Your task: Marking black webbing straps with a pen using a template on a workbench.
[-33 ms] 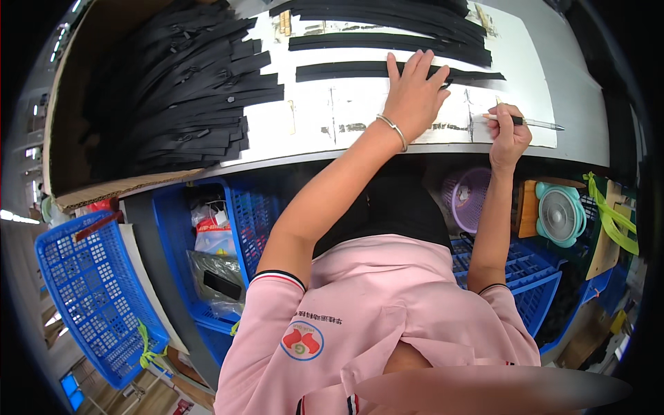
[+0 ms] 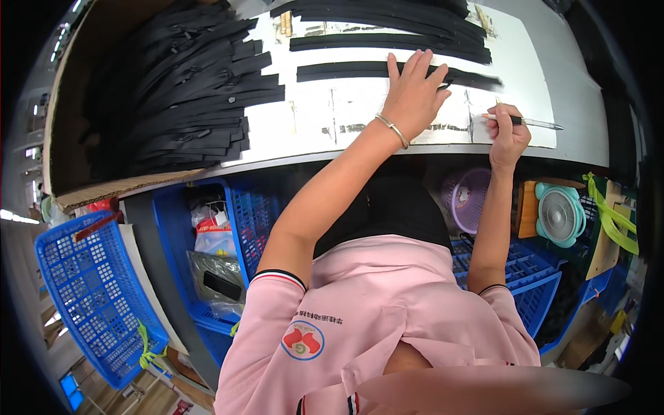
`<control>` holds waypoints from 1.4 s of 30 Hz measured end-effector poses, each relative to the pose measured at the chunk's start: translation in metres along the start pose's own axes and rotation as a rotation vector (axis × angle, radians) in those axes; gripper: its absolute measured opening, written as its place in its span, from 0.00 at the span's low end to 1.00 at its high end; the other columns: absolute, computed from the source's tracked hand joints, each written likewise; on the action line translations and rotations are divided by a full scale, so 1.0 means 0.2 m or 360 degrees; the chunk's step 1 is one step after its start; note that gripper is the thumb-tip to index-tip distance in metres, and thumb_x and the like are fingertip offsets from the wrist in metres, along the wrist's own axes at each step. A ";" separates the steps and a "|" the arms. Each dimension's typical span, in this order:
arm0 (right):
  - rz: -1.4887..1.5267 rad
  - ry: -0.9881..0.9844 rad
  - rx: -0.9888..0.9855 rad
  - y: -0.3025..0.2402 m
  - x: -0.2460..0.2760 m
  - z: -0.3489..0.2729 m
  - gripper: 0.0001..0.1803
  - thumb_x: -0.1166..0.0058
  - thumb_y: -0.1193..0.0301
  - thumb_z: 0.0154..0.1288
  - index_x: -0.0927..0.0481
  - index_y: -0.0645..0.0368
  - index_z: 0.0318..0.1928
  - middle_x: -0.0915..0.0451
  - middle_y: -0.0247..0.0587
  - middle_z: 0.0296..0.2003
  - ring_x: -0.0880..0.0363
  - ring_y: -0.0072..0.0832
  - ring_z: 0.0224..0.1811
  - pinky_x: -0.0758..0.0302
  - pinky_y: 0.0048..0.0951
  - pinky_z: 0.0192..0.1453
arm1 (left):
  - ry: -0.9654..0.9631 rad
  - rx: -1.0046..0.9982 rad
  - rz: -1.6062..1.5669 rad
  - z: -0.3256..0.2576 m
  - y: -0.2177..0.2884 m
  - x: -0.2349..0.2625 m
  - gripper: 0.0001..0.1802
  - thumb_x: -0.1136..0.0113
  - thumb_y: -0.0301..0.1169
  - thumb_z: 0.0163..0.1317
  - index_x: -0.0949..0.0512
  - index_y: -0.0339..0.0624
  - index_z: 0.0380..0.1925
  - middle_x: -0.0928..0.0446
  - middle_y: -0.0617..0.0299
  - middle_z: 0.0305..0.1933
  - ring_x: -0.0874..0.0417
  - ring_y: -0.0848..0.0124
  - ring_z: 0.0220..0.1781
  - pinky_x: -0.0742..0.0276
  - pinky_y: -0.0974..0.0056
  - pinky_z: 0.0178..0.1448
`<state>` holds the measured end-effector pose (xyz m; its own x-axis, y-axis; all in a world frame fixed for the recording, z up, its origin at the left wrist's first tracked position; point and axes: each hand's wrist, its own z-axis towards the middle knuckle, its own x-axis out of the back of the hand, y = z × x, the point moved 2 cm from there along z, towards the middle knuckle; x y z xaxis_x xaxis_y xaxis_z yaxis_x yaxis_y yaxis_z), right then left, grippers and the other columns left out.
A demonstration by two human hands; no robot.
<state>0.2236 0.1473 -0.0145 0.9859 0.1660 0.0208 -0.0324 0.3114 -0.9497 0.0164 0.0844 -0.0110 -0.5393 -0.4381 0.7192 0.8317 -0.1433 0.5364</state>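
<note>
Head view: left hand (image 2: 413, 100) lay palm down across a black strip (image 2: 339, 70), fingers spread apart, nothing visibly pinched. Flat spread probably served to hold the strip straight and stop it sliding on the white board (image 2: 529, 83). Strip ran crosswise, between a pile of similar strips (image 2: 387, 45) and the dark marks (image 2: 354, 128) nearer the person; those marks may have been guides for placement. Strip's right end was blurred, so its exact lie there couldn't be told.

Right hand (image 2: 510, 137): fingers together, clamped on a pen (image 2: 545, 125), clear barrel sticking out to the right, pen apart from the strip. Pen lay sideways in the grip, likely just to have it handy; which end wrote couldn't be told.

Pile sat roughly parallel to the strip, probably so pieces stayed sorted. Cardboard box (image 2: 131, 185) at left held a loose heap of black strips (image 2: 180, 97), ends hanging over the board, presumably for easy reach. Board rested on the grey counter (image 2: 581, 90), likely as pale backing for dark pieces.
</note>
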 end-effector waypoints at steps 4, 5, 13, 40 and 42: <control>-0.0085 -0.0092 -0.0022 -0.01 -0.01 0.00 0.09 0.43 0.72 0.76 0.14 0.64 0.41 0.15 0.34 0.29 0.28 0.11 0.24 0.34 0.15 0.27 | 0.0013 0.0104 -0.0056 -0.10 -0.06 0.15 0.22 0.40 0.37 0.71 0.22 0.45 0.63 0.30 0.46 0.72 0.37 0.50 0.78 0.57 0.32 0.80; -0.0084 -0.0081 -0.0025 -0.02 -0.01 0.01 0.09 0.43 0.72 0.76 0.14 0.64 0.41 0.15 0.34 0.29 0.28 0.11 0.24 0.34 0.15 0.27 | 0.0042 0.0122 0.0039 -0.15 -0.11 0.21 0.20 0.40 0.35 0.71 0.22 0.46 0.62 0.30 0.47 0.72 0.36 0.50 0.78 0.58 0.33 0.81; -0.0160 -0.0240 0.0071 -0.05 -0.07 0.04 0.13 0.46 0.68 0.78 0.15 0.57 0.56 0.14 0.34 0.33 0.27 0.13 0.29 0.27 0.17 0.34 | 0.0207 0.0423 0.1163 -0.47 -0.73 0.86 0.25 0.43 0.19 0.58 0.17 0.48 0.55 0.25 0.58 0.67 0.35 0.53 0.77 0.55 0.29 0.78; -0.1200 -0.0223 0.0975 -0.17 -0.15 -0.27 0.23 0.35 0.82 0.58 0.14 0.54 0.56 0.13 0.39 0.44 0.18 0.37 0.50 0.26 0.36 0.54 | 0.0234 -0.0189 0.0063 -0.20 0.11 0.18 0.10 0.30 0.26 0.59 0.13 0.42 0.41 0.16 0.62 0.47 0.19 0.58 0.55 0.29 0.52 0.65; -0.1318 -0.0114 0.1008 -0.12 -0.08 -0.25 0.21 0.35 0.79 0.60 0.13 0.52 0.55 0.16 0.37 0.40 0.20 0.36 0.45 0.28 0.37 0.55 | 0.0255 -0.0180 0.0145 -0.24 0.09 0.21 0.09 0.31 0.26 0.59 0.13 0.42 0.41 0.15 0.62 0.48 0.19 0.59 0.56 0.31 0.51 0.68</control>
<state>0.2166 0.0901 -0.0070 0.7276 -0.2749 0.6285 0.5487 0.7832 -0.2926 0.0140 0.0205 0.0075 -0.4411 -0.5878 0.6781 0.8903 -0.1917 0.4130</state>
